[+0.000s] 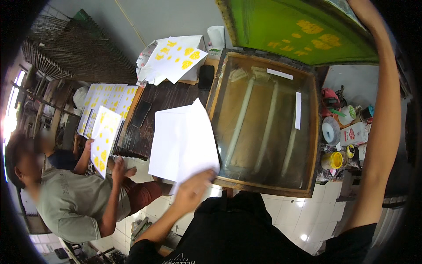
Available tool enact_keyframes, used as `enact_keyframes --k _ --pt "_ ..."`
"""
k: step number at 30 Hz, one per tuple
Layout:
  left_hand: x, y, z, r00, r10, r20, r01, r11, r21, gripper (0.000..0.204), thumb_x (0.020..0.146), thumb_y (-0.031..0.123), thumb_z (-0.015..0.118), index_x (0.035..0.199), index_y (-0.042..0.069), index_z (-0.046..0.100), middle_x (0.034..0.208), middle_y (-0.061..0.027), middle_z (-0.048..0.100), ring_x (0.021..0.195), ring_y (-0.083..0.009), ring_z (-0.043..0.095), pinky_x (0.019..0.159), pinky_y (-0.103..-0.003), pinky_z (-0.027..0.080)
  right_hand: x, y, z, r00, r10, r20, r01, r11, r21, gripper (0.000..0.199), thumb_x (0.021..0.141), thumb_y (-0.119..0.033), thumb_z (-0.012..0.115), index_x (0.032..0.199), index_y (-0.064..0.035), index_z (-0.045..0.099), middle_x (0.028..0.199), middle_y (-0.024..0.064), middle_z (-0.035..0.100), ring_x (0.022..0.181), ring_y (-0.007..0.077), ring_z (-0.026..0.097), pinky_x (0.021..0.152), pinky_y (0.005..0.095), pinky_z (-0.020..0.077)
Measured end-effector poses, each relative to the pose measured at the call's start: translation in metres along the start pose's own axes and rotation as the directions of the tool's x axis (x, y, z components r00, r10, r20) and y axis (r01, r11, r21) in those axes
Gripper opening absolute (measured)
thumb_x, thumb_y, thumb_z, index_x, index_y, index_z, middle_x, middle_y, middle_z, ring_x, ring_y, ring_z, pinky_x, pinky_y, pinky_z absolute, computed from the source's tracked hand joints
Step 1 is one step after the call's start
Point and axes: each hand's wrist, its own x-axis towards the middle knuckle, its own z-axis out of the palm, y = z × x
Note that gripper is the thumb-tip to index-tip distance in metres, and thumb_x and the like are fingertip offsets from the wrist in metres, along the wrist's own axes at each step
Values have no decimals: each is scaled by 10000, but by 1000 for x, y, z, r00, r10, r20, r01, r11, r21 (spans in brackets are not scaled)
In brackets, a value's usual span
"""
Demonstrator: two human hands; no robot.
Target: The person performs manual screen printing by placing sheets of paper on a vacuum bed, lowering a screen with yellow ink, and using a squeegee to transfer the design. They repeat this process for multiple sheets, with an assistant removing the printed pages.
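Two blank white sheets (182,141) hang pinched in the left hand (193,187) beside the glass printing table (263,189), apparently awaiting placement, while the raised right arm's hand, out of view, lifts the green screen (281,31).

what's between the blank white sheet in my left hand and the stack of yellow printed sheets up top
In the head view, a dark wooden tabletop with a black phone lies between the blank sheet and printed sheets.

A white rectangular carton (353,133) with a red label lies among the pots at the right of the glass-topped frame. Two dark phones, screens blank, rest on the wooden surface: one (205,77) near the printed sheets, another (142,113) further left.
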Motion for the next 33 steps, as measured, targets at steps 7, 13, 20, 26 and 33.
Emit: enact_keyframes --k 7,13,20,26,33 --pt "128 -64 30 983 -162 -84 181 809 559 745 1024 489 545 1615 95 321 1670 -295 195 1572 -436 135 1257 -575 75 -10 -8 4 993 106 50 -101 991 -90 399 923 -268 700 1142 63 663 1062 228 706 997 321 652 917 413 487" --pt "246 -70 118 985 -14 170 -97 774 626 666 1050 589 374 1619 243 353 1710 -229 113 1587 -418 40 1256 -591 -14 4 3 -3 993 86 80 -76 990 -122 409 910 -276 710 1094 89 699 1024 272 724 963 358 688 886 438 512" --pt "344 -8 241 915 84 394 -310 772 556 695 1045 530 421 1617 152 302 1703 -231 125 1583 -422 52 1263 -593 35 28 34 2 991 -73 110 83 993 -81 368 933 -251 668 985 106 737 1014 333 711 949 446 701 876 491 521" --pt "379 9 266 904 -7 427 -304 692 655 758 1044 628 299 1658 192 212 1722 -196 78 1591 -401 -8 1237 -632 -61 49 47 11 971 -209 120 238 909 -342 405 980 -247 526 1003 94 743 1087 338 693 1018 473 677 937 499 514" --pt "401 24 260 896 -39 442 -292 697 655 842 1012 702 328 1652 163 233 1714 -195 145 1591 -400 34 1214 -673 -70 23 32 3 993 -109 35 113 984 -139 367 956 -191 527 980 113 732 1084 360 687 997 483 684 921 507 522"
